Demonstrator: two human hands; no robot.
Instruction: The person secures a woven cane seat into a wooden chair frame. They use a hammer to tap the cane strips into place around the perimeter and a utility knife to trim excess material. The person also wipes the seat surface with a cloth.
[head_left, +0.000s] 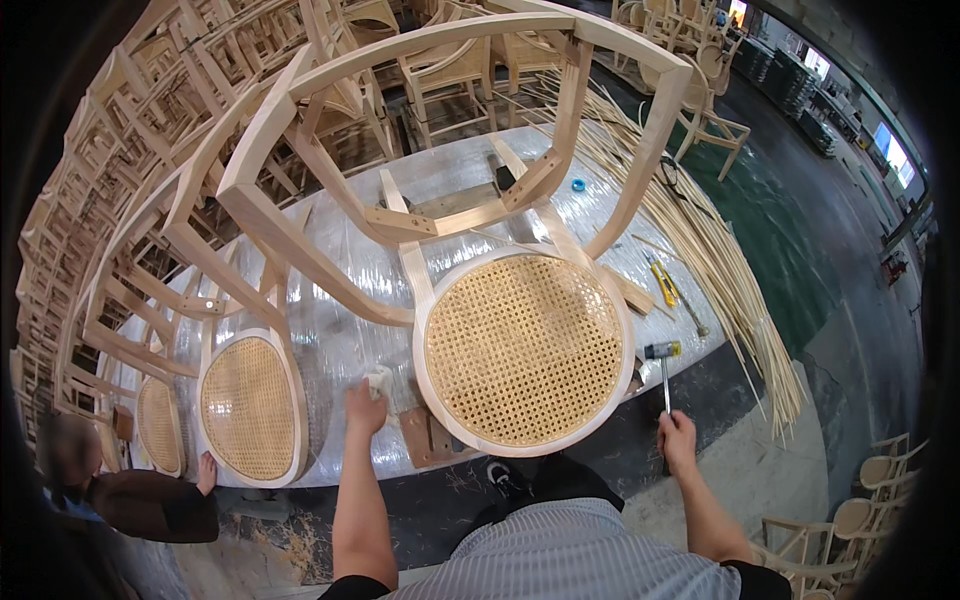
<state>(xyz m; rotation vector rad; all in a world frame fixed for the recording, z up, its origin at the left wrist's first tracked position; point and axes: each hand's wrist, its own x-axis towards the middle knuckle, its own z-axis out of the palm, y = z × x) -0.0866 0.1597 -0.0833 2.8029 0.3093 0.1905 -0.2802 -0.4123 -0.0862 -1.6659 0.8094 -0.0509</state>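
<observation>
Your right hand (pixel 677 438) grips a hammer (pixel 662 350) by its handle; your left hand (pixel 366 408) grasps a small white item (pixel 379 382). The round cane seat (pixel 525 350) lies between them

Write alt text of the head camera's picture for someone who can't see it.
A person's right hand holds a hammer beside a wooden chair frame with a round woven-cane panel, while the left hand holds a crumpled whitish item. The chair rests on a plastic-covered table, with a co-worker at left.
</observation>
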